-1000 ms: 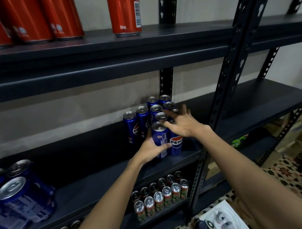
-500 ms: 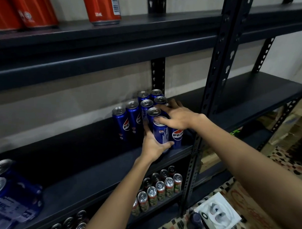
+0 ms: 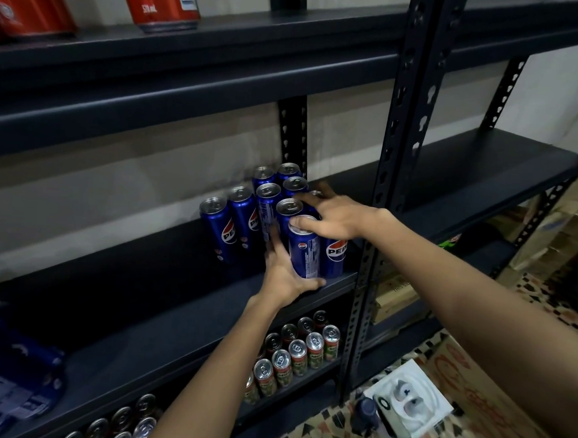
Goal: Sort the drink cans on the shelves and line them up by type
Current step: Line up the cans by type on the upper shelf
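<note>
Glossy blue metal cans [image 3: 304, 249] with shiny silver tops, matt dark painted metal shelf [image 3: 166, 316], at 11 o'clock glossy red cans [image 3: 161, 4], smooth matt beige wall [image 3: 119, 167]

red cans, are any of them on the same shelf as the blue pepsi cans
No, the red cans stand on the top shelf, while the blue Pepsi cans stand on the shelf below it.
</note>
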